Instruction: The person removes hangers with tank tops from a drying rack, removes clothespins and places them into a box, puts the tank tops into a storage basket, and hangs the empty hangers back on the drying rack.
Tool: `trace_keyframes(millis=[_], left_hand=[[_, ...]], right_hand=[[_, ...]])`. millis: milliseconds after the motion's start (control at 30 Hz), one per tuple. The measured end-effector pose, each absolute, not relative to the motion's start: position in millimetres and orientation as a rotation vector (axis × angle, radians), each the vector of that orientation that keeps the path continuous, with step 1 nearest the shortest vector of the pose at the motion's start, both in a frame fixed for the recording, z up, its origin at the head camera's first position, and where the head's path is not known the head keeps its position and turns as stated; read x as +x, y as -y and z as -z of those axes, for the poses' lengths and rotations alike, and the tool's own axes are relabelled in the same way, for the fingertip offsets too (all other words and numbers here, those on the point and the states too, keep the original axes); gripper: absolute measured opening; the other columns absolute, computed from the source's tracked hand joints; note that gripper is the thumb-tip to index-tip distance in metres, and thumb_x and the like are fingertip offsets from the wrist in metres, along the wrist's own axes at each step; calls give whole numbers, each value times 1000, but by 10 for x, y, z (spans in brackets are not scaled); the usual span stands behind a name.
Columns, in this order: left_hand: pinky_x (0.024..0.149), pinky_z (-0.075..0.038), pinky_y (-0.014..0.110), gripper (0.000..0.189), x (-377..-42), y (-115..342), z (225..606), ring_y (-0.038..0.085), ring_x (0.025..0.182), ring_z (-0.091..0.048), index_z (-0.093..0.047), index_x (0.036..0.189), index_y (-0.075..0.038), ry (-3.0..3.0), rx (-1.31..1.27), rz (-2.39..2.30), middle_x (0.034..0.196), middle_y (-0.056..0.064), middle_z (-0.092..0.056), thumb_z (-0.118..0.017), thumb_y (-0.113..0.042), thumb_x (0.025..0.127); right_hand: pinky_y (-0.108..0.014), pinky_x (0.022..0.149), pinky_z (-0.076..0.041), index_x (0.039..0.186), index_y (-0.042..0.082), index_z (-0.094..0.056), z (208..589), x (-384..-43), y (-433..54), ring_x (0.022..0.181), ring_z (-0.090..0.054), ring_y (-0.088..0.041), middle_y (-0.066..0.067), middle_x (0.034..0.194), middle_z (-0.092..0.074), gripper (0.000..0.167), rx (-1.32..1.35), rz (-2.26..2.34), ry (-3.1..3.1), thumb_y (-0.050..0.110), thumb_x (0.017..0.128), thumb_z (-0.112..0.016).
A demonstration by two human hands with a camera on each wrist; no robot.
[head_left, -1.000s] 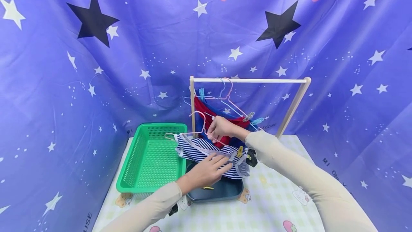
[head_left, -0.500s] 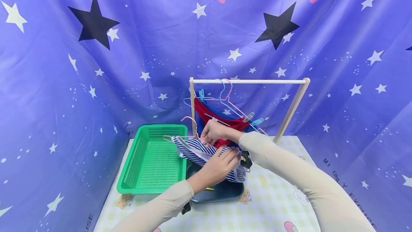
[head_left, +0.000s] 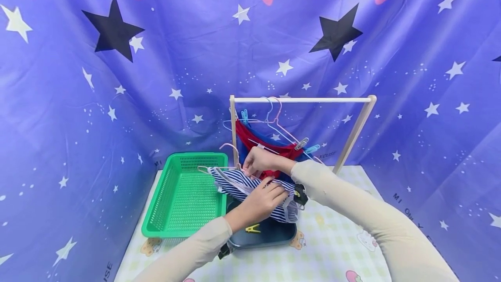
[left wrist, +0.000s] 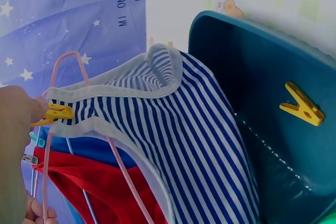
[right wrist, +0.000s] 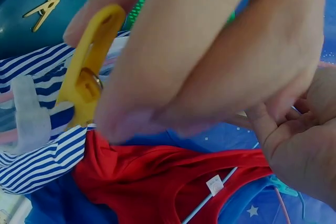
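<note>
1. Left hand point(head_left: 263, 198): thumb and fingers pinch a yellow clip point(left wrist: 59, 112), which sits across a shoulder strap of the striped garment point(left wrist: 184, 140).
2. Right hand point(head_left: 261, 160): just beyond that pinch, fingers curled around the pink hanger point(left wrist: 128, 179) near its neck. The hook rises free, left of this hold, not on the rack.
3. The garment spreads from the clip grip, left and toward the person, partly over the dark tray point(left wrist: 294, 156). 1 loose yellow clip point(left wrist: 303, 106) lies in the tray, on the near side of the left hand.
4. Beyond the 2 hands: red garment point(left wrist: 100, 182) and blue garment point(left wrist: 100, 148) hang below the rack rail point(head_left: 305, 99). Green basket point(head_left: 176, 232) is to the left of the grip.
5. Step, as I judge it: seating the clip so strap and hanger hold together. Best to keep the right hand firm at the neck so the hanger doesn't twist under the pinch.
6. Worth checking that the clip's mouth bites over the wire as well as the cloth; I cannot tell from here. Cloth looks thin and likely to slide, so smoothing the strap flat first should help.
7. Ease off the pinch slowly; a quick release might drag the strap askew.
</note>
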State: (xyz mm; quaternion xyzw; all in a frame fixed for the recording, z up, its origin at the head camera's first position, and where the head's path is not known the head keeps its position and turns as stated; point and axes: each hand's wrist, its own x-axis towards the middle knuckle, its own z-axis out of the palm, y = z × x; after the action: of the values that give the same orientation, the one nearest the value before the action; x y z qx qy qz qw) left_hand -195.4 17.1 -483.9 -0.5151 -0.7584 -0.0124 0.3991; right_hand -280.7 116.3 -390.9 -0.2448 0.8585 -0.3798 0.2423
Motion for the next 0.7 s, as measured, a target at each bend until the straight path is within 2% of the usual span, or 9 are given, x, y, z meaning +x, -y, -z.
trace_keyframes(millis=[233, 367, 533, 600, 700], left_hand=[[109, -49, 36, 33, -1921, -72, 4871, 13, 111, -69, -73, 123, -14, 1888, -1291, 29, 118, -3, -75, -78, -18, 90], [110, -49, 37, 29, -1922, -48, 4881, 13, 113, -68, -71, 127, -13, 1833, -1260, -60, 123, -2, -74, -67, -16, 98], [106, -52, 38, 29, -1946, -60, 4912, 17, 111, -69, -72, 124, -9, 1747, -1213, -94, 123, 3, -74, -49, -11, 107], [105, -52, 36, 27, -1955, -70, 4928, 17, 110, -70, -72, 122, -9, 1758, -1205, -71, 122, 3, -74, -50, -11, 106], [104, -53, 34, 23, -1958, -80, 4956, 16, 110, -69, -72, 121, -9, 1799, -1197, -31, 121, 3, -74, -61, -12, 102]], right_hand=[[-34, 66, -64, 83, -8, -74, 3883, -2828, -1151, 61, -69, -17, -9, 69, -70, 7, -688, 1062, -2325, -5, 89, -72], [-34, 66, -64, 83, -8, -74, 3877, -2819, -1130, 60, -68, -14, -8, 70, -70, 7, -720, 1061, -2324, -6, 89, -71], [-33, 65, -63, 83, -8, -74, 3875, -2810, -1095, 60, -68, -12, -7, 70, -71, 8, -738, 1046, -2333, -7, 89, -71], [-32, 64, -63, 81, -8, -74, 3879, -2811, -1089, 59, -67, -11, -7, 69, -71, 9, -740, 1043, -2337, -7, 89, -71], [-32, 64, -63, 80, -8, -73, 3878, -2813, -1082, 60, -67, -14, -9, 70, -71, 9, -751, 1038, -2342, -8, 89, -71]])
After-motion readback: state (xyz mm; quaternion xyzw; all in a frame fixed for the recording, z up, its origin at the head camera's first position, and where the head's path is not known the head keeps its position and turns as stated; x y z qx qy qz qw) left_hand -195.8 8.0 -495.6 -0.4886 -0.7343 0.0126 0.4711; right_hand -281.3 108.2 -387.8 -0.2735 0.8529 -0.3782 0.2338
